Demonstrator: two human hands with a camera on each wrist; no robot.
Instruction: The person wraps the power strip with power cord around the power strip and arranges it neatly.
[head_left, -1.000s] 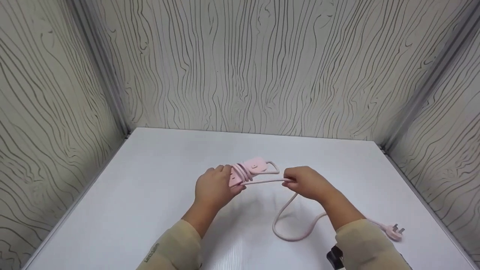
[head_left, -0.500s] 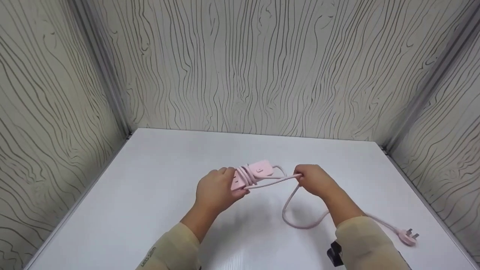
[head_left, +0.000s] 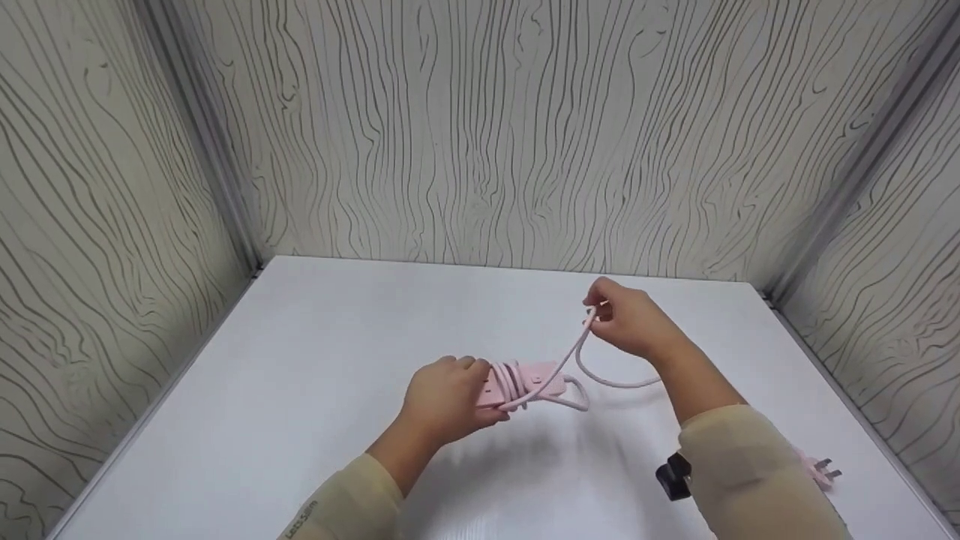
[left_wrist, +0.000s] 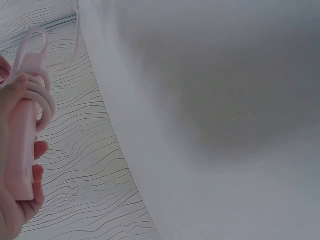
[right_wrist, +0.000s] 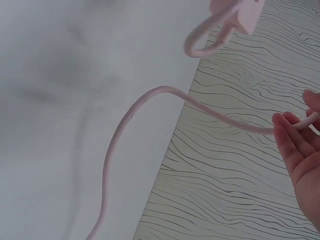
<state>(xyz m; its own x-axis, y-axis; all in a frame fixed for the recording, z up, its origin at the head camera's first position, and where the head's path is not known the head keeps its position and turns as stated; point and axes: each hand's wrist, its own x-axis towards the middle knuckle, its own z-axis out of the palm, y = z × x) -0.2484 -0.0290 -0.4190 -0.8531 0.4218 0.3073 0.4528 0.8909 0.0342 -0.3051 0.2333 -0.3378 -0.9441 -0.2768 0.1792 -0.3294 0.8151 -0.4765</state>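
A pink power strip [head_left: 541, 373] is held above the table, its own cord wound several times round its middle. My left hand [head_left: 446, 399] grips one end of it; in the left wrist view the thumb [left_wrist: 16, 92] lies at the wound turns and fingers curl round the underside. Further right and higher, my right hand [head_left: 634, 319] pinches the pink cord [right_wrist: 220, 117] between thumb and fingers. From there the cord runs down to the strip on one side and hangs in a loose curve on the other. The three-pin plug [head_left: 821, 471] lies at the right, partly behind the sleeve.
The white table [head_left: 337, 315] reaches back to a wood-grain patterned wall [head_left: 480, 150], with similar panels at both sides. A black object [head_left: 673, 477] shows at the right sleeve.
My right hand has risen away from me, lifting the cord above the strip. My left hand has come slightly nearer and to the right with the strip. The plug has slid rightward.
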